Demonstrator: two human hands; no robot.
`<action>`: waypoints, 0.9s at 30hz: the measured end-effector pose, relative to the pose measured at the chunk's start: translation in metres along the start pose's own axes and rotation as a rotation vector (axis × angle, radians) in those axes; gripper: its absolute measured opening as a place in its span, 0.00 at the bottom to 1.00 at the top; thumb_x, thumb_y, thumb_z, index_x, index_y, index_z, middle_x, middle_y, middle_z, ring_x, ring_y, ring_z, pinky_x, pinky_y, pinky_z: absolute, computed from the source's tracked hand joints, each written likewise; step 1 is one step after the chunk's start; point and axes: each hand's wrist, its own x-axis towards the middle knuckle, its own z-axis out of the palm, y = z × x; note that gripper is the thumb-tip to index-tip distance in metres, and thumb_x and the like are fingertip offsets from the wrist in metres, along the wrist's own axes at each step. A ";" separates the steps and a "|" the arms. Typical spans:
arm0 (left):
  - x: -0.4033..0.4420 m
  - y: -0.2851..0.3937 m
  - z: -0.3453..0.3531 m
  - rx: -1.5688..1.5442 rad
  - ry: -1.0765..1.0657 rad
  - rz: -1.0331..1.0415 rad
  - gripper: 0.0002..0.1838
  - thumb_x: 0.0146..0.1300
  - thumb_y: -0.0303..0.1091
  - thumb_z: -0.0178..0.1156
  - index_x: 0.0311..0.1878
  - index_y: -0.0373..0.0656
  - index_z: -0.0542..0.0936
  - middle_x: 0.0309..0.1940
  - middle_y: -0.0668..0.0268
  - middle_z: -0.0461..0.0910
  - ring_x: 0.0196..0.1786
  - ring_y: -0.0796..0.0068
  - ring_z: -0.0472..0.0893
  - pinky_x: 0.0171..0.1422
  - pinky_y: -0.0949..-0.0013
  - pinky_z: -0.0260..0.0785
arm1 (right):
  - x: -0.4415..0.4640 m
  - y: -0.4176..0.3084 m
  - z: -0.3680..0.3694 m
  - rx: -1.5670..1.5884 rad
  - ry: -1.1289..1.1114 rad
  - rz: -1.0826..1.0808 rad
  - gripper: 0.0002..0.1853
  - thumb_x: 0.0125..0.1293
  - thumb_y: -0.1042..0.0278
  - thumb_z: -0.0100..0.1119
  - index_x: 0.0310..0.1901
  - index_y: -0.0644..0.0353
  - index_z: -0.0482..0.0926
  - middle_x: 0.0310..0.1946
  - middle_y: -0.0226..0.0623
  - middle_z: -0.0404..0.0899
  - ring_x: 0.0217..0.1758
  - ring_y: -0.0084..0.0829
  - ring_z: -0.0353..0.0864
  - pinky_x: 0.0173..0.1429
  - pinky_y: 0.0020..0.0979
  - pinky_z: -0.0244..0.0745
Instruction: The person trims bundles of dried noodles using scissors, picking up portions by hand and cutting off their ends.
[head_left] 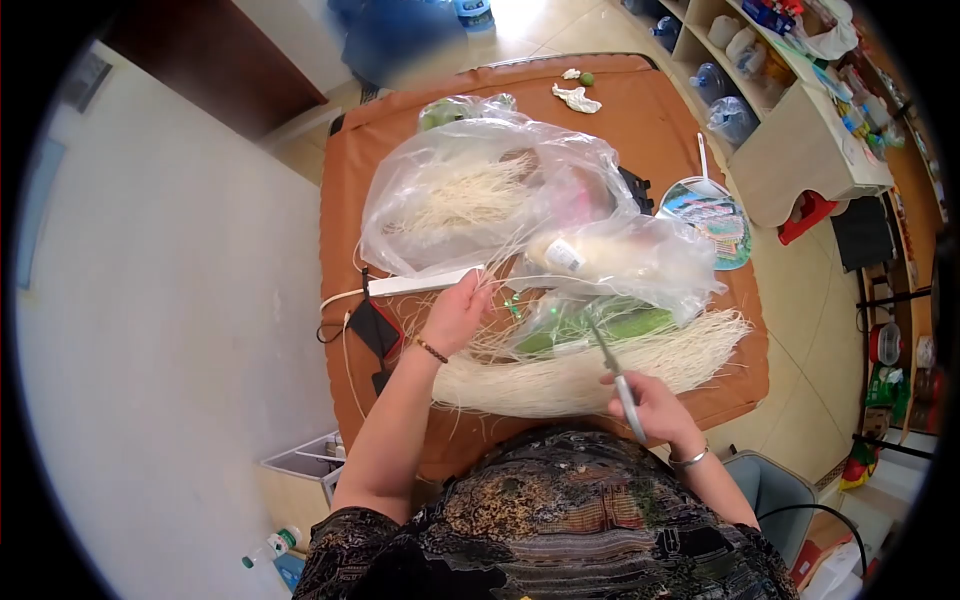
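My left hand [462, 312] is closed in a pinch on a few thin, pale noodle strands [505, 247], which trail up and across toward the plastic bags. In my right hand [658, 408] is a pair of scissors [626, 398] with a grey-white handle, seen edge-on and slightly blurred, its dark blades pointing away from me. Below both hands a long bundle of dried noodles [530, 388] lies along the near side of the brown table. A clear bag [440, 160] behind holds more noodles. Green produce [635, 325] in plastic lies just beyond the scissors' tip.
A labelled bag of pale food [620, 258] lies mid-table, beside a round hand fan [708, 222]. A white power strip [425, 281] and a dark pouch [376, 328] are at left. Crumpled tissue [577, 98] lies at the far edge. Shelves [790, 130] stand at right.
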 end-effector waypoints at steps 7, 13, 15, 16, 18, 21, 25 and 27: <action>-0.016 -0.008 0.033 0.307 0.349 0.055 0.10 0.66 0.34 0.49 0.44 0.38 0.71 0.32 0.49 0.76 0.38 0.46 0.76 0.39 0.53 0.67 | 0.021 0.009 0.019 0.002 -0.227 0.093 0.29 0.65 0.48 0.54 0.55 0.67 0.68 0.26 0.25 0.69 0.29 0.17 0.66 0.32 0.22 0.65; -0.028 0.001 0.035 0.463 0.348 0.192 0.08 0.63 0.31 0.49 0.44 0.39 0.72 0.33 0.51 0.77 0.40 0.48 0.76 0.41 0.55 0.68 | 0.053 -0.008 0.048 0.274 -0.188 0.131 0.29 0.66 0.38 0.45 0.36 0.64 0.73 0.18 0.25 0.65 0.21 0.18 0.62 0.26 0.22 0.61; -0.030 0.001 0.035 0.505 0.357 0.235 0.09 0.62 0.29 0.50 0.44 0.40 0.73 0.33 0.52 0.77 0.40 0.49 0.76 0.42 0.55 0.68 | 0.059 -0.015 0.048 0.161 -0.121 0.120 0.31 0.66 0.37 0.44 0.35 0.65 0.73 0.15 0.26 0.63 0.17 0.19 0.61 0.23 0.22 0.60; -0.030 0.000 0.036 0.504 0.356 0.234 0.09 0.62 0.29 0.50 0.44 0.40 0.73 0.33 0.52 0.77 0.40 0.49 0.76 0.42 0.55 0.68 | 0.060 -0.017 0.050 0.161 -0.120 0.122 0.31 0.66 0.37 0.44 0.35 0.65 0.73 0.15 0.26 0.63 0.17 0.19 0.61 0.23 0.22 0.60; -0.031 -0.005 0.038 0.511 0.361 0.287 0.08 0.62 0.30 0.49 0.43 0.40 0.73 0.32 0.52 0.76 0.38 0.50 0.76 0.41 0.54 0.69 | 0.060 -0.021 0.052 0.248 -0.089 0.195 0.31 0.66 0.38 0.45 0.30 0.66 0.73 0.12 0.27 0.63 0.14 0.20 0.63 0.20 0.23 0.60; -0.027 -0.016 0.038 0.534 0.341 0.146 0.10 0.62 0.30 0.48 0.45 0.40 0.73 0.31 0.51 0.76 0.37 0.48 0.76 0.41 0.53 0.68 | 0.057 -0.017 0.050 0.074 -0.057 0.252 0.30 0.65 0.40 0.48 0.27 0.66 0.73 0.11 0.27 0.65 0.12 0.21 0.64 0.18 0.24 0.60; -0.017 -0.020 0.021 0.519 0.375 0.176 0.10 0.67 0.32 0.45 0.46 0.40 0.72 0.28 0.56 0.75 0.31 0.57 0.76 0.37 0.58 0.68 | 0.046 0.003 0.041 0.075 -0.054 0.261 0.28 0.65 0.43 0.51 0.24 0.65 0.74 0.11 0.28 0.67 0.13 0.21 0.67 0.19 0.24 0.62; -0.020 -0.005 0.001 -0.040 0.343 0.079 0.12 0.72 0.36 0.41 0.47 0.39 0.70 0.24 0.65 0.72 0.27 0.73 0.72 0.33 0.69 0.66 | 0.039 0.011 0.034 0.092 -0.074 0.232 0.26 0.65 0.44 0.52 0.26 0.64 0.74 0.11 0.28 0.67 0.13 0.20 0.67 0.19 0.24 0.62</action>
